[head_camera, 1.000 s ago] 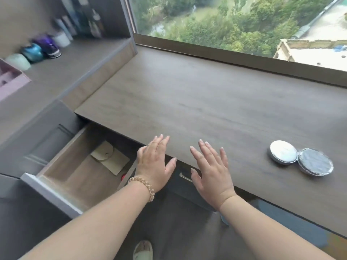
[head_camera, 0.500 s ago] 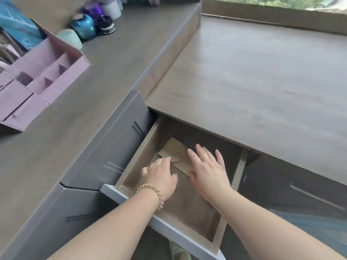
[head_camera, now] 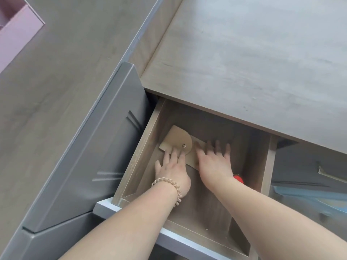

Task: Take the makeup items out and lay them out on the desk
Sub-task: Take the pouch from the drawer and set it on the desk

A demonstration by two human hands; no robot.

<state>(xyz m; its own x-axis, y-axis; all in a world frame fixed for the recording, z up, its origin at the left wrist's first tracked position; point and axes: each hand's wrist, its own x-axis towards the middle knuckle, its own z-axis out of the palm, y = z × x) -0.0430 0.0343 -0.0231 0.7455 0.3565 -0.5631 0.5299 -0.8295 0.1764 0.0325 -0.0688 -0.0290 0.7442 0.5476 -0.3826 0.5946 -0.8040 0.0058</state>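
A tan pouch (head_camera: 176, 140) with a rounded flap and a metal snap lies at the back of the open wooden drawer (head_camera: 144, 147). My left hand (head_camera: 173, 169), a beaded band at its wrist, lies flat with its fingertips on the pouch's near edge. My right hand (head_camera: 215, 162) is spread over the pouch's right part, fingers apart and blurred. A small red item (head_camera: 238, 179) peeks out beside my right wrist, mostly hidden. The grey-brown desk top (head_camera: 253, 59) lies beyond the drawer.
A raised side counter (head_camera: 62, 68) runs along the left, with a pink organiser box (head_camera: 16, 32) at its far corner. Grey cabinet fronts (head_camera: 105, 156) flank the drawer on the left. A closed drawer with a metal handle (head_camera: 326, 174) sits on the right.
The view has tipped down and closed in on the drawer. Both hands went from the desk edge into the drawer and have reached further back, onto the tan pouch.
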